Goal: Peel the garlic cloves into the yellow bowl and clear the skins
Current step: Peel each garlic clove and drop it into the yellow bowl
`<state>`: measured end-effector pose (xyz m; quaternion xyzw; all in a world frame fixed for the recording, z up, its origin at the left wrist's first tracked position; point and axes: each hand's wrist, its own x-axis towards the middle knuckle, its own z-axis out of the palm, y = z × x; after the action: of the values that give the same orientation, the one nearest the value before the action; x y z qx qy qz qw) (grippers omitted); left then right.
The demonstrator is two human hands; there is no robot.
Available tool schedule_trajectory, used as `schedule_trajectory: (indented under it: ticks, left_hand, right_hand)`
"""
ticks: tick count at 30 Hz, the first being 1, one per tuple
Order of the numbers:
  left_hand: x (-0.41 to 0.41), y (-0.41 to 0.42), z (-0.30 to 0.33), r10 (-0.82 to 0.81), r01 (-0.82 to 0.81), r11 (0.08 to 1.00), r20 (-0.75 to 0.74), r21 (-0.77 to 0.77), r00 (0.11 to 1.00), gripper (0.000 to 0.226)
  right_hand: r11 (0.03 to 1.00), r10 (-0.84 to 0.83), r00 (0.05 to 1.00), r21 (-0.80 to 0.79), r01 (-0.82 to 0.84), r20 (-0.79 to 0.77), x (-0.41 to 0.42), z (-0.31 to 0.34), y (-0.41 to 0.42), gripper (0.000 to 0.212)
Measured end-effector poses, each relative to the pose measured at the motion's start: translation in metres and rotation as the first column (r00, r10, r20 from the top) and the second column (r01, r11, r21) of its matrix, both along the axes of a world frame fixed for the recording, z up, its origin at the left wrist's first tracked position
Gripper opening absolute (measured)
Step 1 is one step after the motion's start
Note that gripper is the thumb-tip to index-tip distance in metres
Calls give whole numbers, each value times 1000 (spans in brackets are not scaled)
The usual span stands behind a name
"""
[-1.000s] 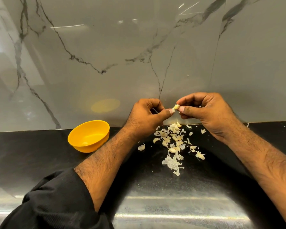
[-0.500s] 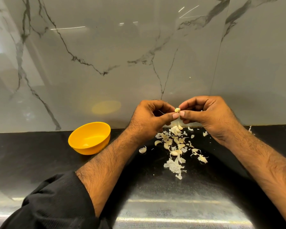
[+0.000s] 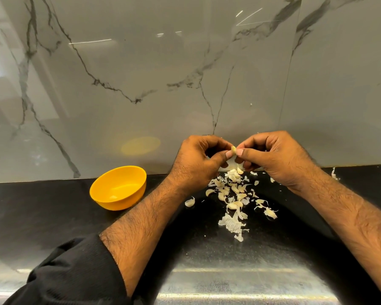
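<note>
Grey veined marble wall rises behind a black desk (image 3: 42,216), where the yellow bowl (image 3: 118,187) sits left of a scatter of skins (image 3: 233,201). Above that scatter, the left hand (image 3: 196,164) and right hand (image 3: 277,159) each pinch one small garlic clove (image 3: 233,149) between thumb and fingertips. It looks light, firm and slippery once bared, so a pinch at its ends probably suits; the papery skin tears easily. Curled fingers hide most of the clove, and unpeeled cloves are hard to tell from husks below.
</note>
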<state>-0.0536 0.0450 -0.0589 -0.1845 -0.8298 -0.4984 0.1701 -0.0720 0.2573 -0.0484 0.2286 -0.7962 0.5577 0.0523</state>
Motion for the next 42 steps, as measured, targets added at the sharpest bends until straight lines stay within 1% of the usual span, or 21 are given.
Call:
schedule_trajectory:
  ticks: [5,10,12,15,16,17,19,20,21,23,26,29,35,39,42]
  left_hand:
    - [-2,2,-2,1,-2,1000,-13,-21,1000,13]
    - [0,5,-3,-28,28,1000,3,-7,1000,15]
    - [0,5,-2,-31,28,998,41,63,999,14]
    - [0,2,1,-63,34,968,107,248,992,15]
    - [1,1,2,-74,36,954,116,297,990,15]
    - [1,0,4,-86,42,942,120,333,989,15]
    - [1,-1,5,-101,50,929,122,366,987,16]
    - [1,-1,5,-102,49,927,126,371,987,16]
    - [1,-1,5,-101,46,927,129,372,986,16]
    - [1,0,5,-91,37,930,133,366,987,17]
    - [0,2,3,-58,15,945,124,325,991,15]
    - [0,3,2,-25,-2,968,104,249,994,13]
    - [2,4,2,-25,8,976,76,219,997,10]
    - [2,2,3,-11,5,988,37,151,999,11]
    - [3,2,3,-19,17,994,9,111,1000,16]
  right_hand:
    - [995,-36,998,89,40,-43,-1,-1,-1,7]
    - [995,-46,998,85,49,-36,-2,0,0,9]
    - [997,-44,999,58,45,-10,-2,-1,-1,9]
    - [996,-87,996,30,86,10,-3,-1,0,7]
    - [993,-106,994,49,105,18,-4,-1,2,4]
    - [990,-117,993,88,114,32,-4,0,3,6]
    - [974,-108,993,206,96,49,-4,1,5,28]
    - [964,-100,994,251,87,39,-4,1,5,32]
    - [960,-100,995,263,93,14,-3,2,4,28]
    - [974,-108,994,199,111,-27,0,3,4,8]
    - [997,-36,999,65,36,-3,2,5,3,3]
    - [999,37,999,21,-37,16,3,5,1,7]
    - [999,32,998,-17,-32,56,1,3,2,11]
    - [1000,20,998,4,-21,58,-1,3,3,11]
    - [1000,19,998,18,-20,54,-1,4,3,11]
